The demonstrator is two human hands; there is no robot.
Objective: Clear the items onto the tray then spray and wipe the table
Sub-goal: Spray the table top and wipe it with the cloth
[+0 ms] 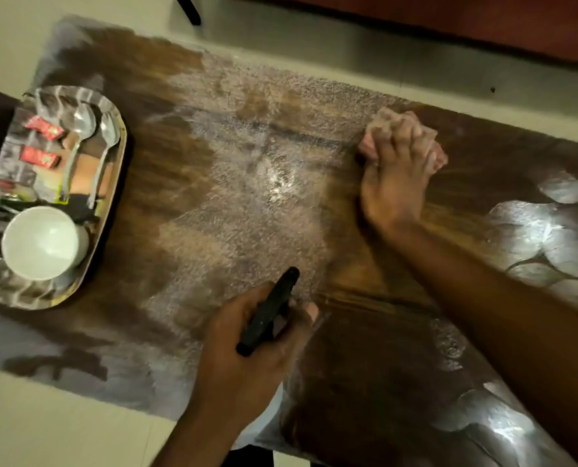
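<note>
A long dark wooden table (186,183) fills most of the view, seen from above by the person standing at its near edge. A wide patch of fine spray droplets (264,203) covers its middle, pale against the wood, while the part to the right looks darker and streaked.

At the table's left end sits a steel tray (110,210), already loaded. It holds a white cup (41,242), two spoons (92,143) lying side by side, and two small red packets (41,143). Other steel items at the tray's left edge are cut off and hard to identify. Judging by this, the clearing step is done and the wiping is under way.

The right hand (395,183) reaches across to the far side of the table, fingers clenched around a bunched pink cloth (375,139) that is pressed onto the wood at the right border of the wet patch.

The left hand (247,358) hovers near the front edge, wrapped around a spray bottle with a black spray head (270,311) pointing toward the wet area. The bottle's body is mostly hidden below the hand.

The likely risks: a small, balled cloth may smear the liquid rather than lift it, leaving streaks; a wide sweep leftward could bump the tray; further spraying aimed left could mist the cup and spoons.
</note>
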